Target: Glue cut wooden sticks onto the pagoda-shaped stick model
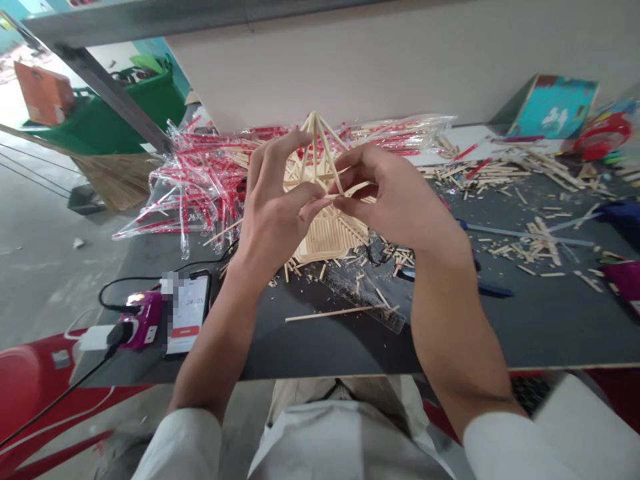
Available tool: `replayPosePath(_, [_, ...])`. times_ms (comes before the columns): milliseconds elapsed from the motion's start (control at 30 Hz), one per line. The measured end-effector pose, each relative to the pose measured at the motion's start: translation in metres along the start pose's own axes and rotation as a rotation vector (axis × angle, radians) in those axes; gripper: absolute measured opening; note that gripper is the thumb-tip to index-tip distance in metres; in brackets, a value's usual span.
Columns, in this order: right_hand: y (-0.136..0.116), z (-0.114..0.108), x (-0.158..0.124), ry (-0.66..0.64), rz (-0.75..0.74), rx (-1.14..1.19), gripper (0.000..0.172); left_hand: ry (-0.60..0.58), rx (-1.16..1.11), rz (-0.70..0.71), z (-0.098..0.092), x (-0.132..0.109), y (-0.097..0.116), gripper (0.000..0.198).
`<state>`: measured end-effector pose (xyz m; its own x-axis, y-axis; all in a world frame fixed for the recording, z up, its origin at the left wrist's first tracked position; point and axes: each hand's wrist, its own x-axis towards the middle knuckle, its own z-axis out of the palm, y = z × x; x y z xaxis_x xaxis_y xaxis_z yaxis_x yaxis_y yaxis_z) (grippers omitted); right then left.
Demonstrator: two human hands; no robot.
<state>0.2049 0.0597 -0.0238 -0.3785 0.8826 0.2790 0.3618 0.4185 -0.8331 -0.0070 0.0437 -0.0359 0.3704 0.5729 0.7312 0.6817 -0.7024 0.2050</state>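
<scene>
A dark grey table (525,327) fills the view, and its near edge runs below the wrists. Beyond the fingers lie large clear plastic bags of red-marked sticks (190,193). The work in hand is a pyramid frame of thin wooden sticks (325,237), which stands on a slatted base directly under and between both hands, with its peak rising just behind the fingertips.

The left hand (275,207) is half closed, and its fingers (270,157) curve over the frame's side, but I cannot tell if they grip it. The right hand (395,200) is also half closed, and its thumb and forefinger seem to pinch a thin stick (350,190) near the left thumb.

To the right of the fingers, the table has scattered wooden pieces (537,243). Nearer the wrists there is open dark surface, with one loose stick (330,313). Left of the wrist lies a phone (187,313).
</scene>
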Motion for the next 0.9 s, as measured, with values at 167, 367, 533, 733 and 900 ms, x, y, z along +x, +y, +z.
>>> replayPosePath(167, [0.003, -0.002, 0.002, -0.027, 0.004, 0.091, 0.044, -0.016, 0.041, 0.021, -0.001, -0.001, 0.002, 0.003])
replayPosePath(367, [0.004, -0.006, 0.003, -0.057, 0.011, 0.151, 0.047, -0.040, 0.035, -0.016, 0.000, 0.001, 0.004, 0.008])
replayPosePath(533, [0.006, -0.003, 0.003, -0.067, 0.004, 0.165, 0.045, -0.049, 0.043, -0.039, 0.001, 0.001, 0.004, 0.008])
replayPosePath(733, [0.003, 0.003, 0.005, -0.020, 0.022, 0.123, 0.040, -0.055, 0.024, -0.044, 0.002, 0.000, 0.004, 0.006])
replayPosePath(900, [-0.004, 0.005, 0.005, 0.010, 0.068, 0.073, 0.033, -0.050, -0.015, -0.028, -0.007, 0.002, 0.003, 0.012])
